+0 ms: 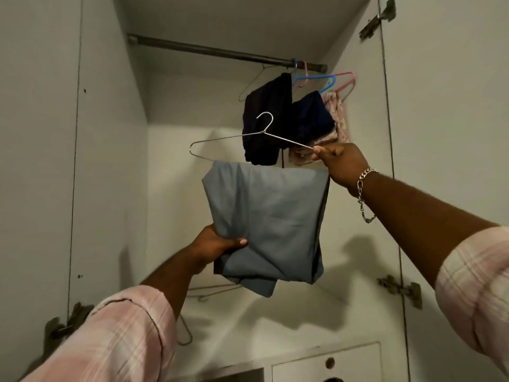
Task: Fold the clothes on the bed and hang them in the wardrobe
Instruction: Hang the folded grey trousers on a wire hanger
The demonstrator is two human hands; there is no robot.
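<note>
A folded grey-blue garment (270,216) hangs over the bottom bar of a metal wire hanger (234,137), held up inside the open wardrobe. My right hand (340,164) pinches the hanger's right end. My left hand (220,244) grips the garment's lower left edge from below. The hanger's hook points up, well below the metal rail (209,49). On the rail's right end hang a dark garment (268,119), a navy one (311,117) and a pink patterned one (337,117), on blue and pink plastic hangers.
Spare wire hangers (209,292) lie on the wardrobe floor under the garment. A white drawer front (325,362) with a round hole sits at the bottom. Wardrobe doors stand open at both sides, with hinges (399,289) on the right.
</note>
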